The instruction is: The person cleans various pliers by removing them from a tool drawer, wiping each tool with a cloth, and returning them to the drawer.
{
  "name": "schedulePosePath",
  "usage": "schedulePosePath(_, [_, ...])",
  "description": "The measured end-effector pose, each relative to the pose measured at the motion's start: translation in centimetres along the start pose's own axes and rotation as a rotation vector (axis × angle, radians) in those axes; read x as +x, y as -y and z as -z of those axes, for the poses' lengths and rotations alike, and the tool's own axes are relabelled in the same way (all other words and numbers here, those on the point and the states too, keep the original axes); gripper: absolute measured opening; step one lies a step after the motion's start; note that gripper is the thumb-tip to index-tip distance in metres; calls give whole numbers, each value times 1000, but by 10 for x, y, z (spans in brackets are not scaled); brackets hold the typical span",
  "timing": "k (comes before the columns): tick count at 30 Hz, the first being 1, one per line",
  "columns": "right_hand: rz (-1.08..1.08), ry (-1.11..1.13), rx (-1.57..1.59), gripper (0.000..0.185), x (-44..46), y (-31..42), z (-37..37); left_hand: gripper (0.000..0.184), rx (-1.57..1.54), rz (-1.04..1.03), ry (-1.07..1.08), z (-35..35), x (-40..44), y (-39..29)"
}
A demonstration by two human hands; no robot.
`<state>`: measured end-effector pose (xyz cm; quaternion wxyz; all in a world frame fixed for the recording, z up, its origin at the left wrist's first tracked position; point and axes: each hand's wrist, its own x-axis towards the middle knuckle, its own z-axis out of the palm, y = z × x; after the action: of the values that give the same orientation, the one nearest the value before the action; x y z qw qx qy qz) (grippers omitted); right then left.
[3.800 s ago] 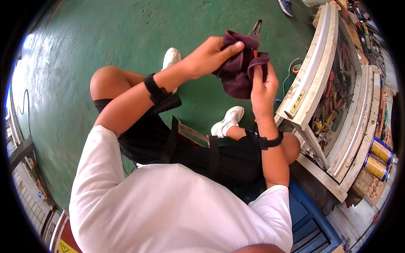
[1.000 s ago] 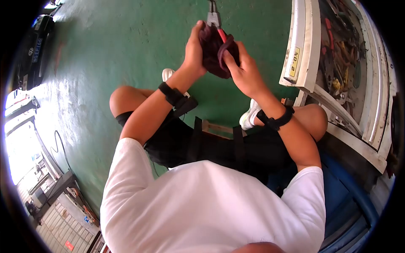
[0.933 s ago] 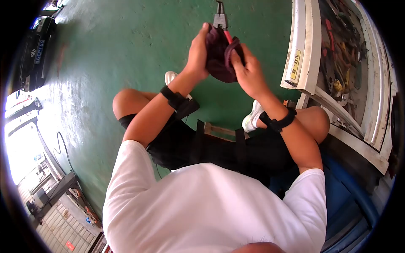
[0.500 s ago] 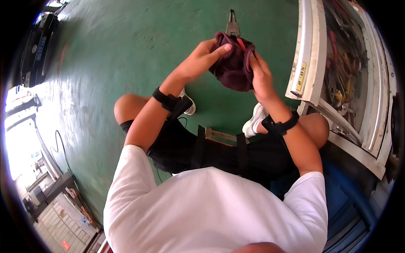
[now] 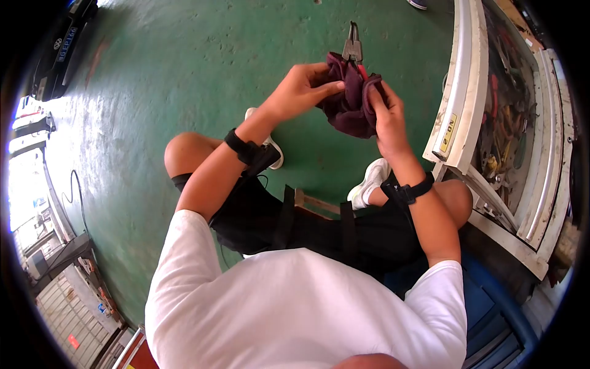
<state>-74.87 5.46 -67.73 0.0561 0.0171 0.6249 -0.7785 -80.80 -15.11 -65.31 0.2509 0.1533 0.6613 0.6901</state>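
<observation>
A dark maroon cloth (image 5: 349,114) is bunched between my two hands above the floor. From its far side stick out circlip pliers (image 5: 353,49) with slim, bent tips pointing away from me. A bit of red handle shows beside the cloth; the rest of the handles is wrapped and hidden. My left hand (image 5: 307,89) pinches the left side of the cloth, thumb on top. On the other side my right hand (image 5: 387,114) grips the cloth's right edge, thumb toward the middle.
On the right stands a white-framed cabinet (image 5: 458,123) with several tools (image 5: 498,123) inside. Green floor (image 5: 203,74) lies ahead. A dark car (image 5: 58,52) is at the upper left, and someone's shoe (image 5: 418,3) shows at the top edge.
The cloth and pliers have shifted slightly right and down in view. My left fingers have moved on the cloth. A shoe has come into view at the top.
</observation>
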Motion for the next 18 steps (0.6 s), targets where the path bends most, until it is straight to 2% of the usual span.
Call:
schedulePosePath(1, [0, -1, -5, 34, 3, -1, 0, 27, -4, -3, 2, -2, 2, 4])
schedulePosePath(3, [-131, -146, 137, 32, 4, -5, 0, 27, 349, 0, -181, -9, 4, 17])
schedulePosePath(4, [-134, -149, 133, 32, 2, -5, -3, 27, 345, 0, -179, -11, 3, 12])
schedulePosePath(6, [-155, -108, 359, 33, -1, -6, -12, 25, 441, 57, -297, -15, 2, 0])
schedulePosePath(10, [-184, 12, 527, 34, -7, 14, -29, 31, 377, -50, -426, -9, 7, 11])
schedulePosePath(12, [-156, 125, 426, 34, -9, 21, -29, 26, 82, -272, -537, -13, 8, 17])
schedulePosePath(16, [-99, 105, 386, 30, -6, 10, -24, 22, 37, -337, -538, -19, 9, 7])
schedulePosePath(18, [-40, 80, 339, 27, -4, 9, -25, 22, 141, -380, -494, -12, 11, 14])
